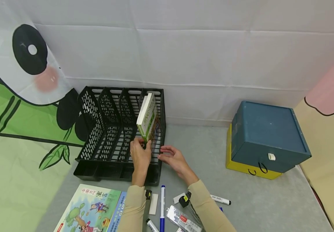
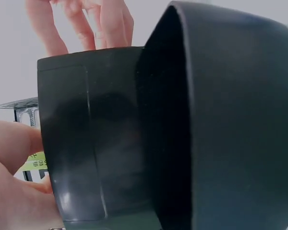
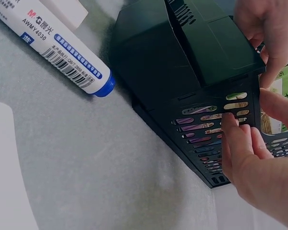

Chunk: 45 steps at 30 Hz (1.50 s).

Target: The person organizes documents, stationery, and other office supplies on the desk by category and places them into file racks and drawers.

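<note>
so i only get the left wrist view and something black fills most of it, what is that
Observer: The head view shows it is a black organizer standing on a grey table.
Operator: ok and what's the left hand on
Observer: The left hand holds the near end of a white-and-green book that stands in the organizer's right part.
Operator: any markers near the organizer
Observer: Yes, a white-and-blue marker lies on the table in front of it, clear in the head view.
</note>
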Available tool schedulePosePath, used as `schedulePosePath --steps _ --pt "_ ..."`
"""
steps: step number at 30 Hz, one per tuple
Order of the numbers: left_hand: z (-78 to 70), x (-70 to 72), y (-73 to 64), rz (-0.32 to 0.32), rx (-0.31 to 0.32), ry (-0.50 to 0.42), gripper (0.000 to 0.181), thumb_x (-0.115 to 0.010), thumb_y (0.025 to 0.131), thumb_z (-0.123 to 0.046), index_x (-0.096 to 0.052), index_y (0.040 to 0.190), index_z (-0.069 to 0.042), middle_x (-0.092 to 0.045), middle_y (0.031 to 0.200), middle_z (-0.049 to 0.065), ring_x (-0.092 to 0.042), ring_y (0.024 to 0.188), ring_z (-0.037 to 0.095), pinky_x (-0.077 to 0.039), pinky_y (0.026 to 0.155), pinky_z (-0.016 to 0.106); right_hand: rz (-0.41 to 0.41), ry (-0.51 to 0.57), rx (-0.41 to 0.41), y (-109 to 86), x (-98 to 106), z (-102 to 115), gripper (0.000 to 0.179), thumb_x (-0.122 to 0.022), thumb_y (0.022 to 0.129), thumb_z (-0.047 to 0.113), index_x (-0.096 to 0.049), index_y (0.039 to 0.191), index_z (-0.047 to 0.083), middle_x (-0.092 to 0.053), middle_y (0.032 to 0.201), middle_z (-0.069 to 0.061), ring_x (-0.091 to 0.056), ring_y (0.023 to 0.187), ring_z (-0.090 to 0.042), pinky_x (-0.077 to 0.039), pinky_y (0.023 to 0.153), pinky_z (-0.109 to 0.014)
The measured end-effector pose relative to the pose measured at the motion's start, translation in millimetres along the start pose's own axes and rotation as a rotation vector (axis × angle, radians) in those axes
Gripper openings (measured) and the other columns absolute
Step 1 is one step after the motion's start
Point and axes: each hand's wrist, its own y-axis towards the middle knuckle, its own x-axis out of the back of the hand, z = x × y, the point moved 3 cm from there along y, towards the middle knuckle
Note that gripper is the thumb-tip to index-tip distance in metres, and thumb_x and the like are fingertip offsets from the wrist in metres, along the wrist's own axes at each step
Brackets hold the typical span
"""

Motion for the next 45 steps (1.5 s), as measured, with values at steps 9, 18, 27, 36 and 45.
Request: schedulePosePath --steps 9,18,27,36,45 --pt "-1.6 5.9 -6.7 -0.032 -0.016 -0.036 0.029 -0.076 0.093 -0.012 -0.063 0.112 0.006 -0.06 0.11 0.025 -0.06 0.097 0.039 -0.049 0.084 0.054 0.012 0.002 0.0 0.8 0.6 -0.1 0.048 -0.076 0.092 0.005 -0.057 0.136 -0.004 -0.059 0.138 -0.024 -0.067 0.115 -0.025 -0.056 0.094 -0.035" --pt "-2.1 24.2 -15.3 -0.034 -0.045 -0.058 0.027 -0.077 0.093 -0.014 -0.067 0.11 0.004 -0.067 0.108 0.021 -0.062 0.093 0.039 -0.048 0.084 0.052 0.014 -0.009 -0.006 1.5 2.3 1.4 0.05 -0.077 0.092 0.008 -0.056 0.137 -0.002 -0.06 0.136 -0.021 -0.066 0.116 -0.025 -0.054 0.098 -0.04" --pt "4.3 49.9 -29.0 -0.09 -0.063 -0.049 0.019 -0.075 0.095 -0.015 -0.071 0.104 0.001 -0.072 0.098 0.016 -0.06 0.074 0.027 -0.045 0.072 0.042 0.034 -0.007 -0.012 4.0 0.7 0.6 0.052 -0.077 0.092 0.008 -0.056 0.138 -0.002 -0.059 0.138 -0.022 -0.065 0.117 -0.023 -0.056 0.095 -0.034" --pt "10.0 72.4 -43.1 -0.135 -0.021 -0.019 0.017 -0.073 0.097 -0.017 -0.071 0.103 -0.001 -0.07 0.092 0.012 -0.052 0.067 0.012 -0.04 0.066 0.027 0.046 0.02 -0.016 4.1 0.9 0.6 0.05 -0.076 0.092 0.006 -0.056 0.137 -0.003 -0.055 0.141 -0.027 -0.065 0.117 -0.022 -0.055 0.096 -0.034" --pt "19.8 96.0 -61.7 -0.142 0.051 -0.023 0.025 -0.068 0.102 -0.023 -0.069 0.109 0.001 -0.071 0.097 0.013 -0.054 0.075 0.012 -0.04 0.064 0.011 0.041 0.011 -0.023 3.0 2.2 -0.9 0.048 -0.076 0.092 0.006 -0.057 0.136 -0.002 -0.056 0.14 -0.026 -0.065 0.115 -0.022 -0.054 0.099 -0.039"
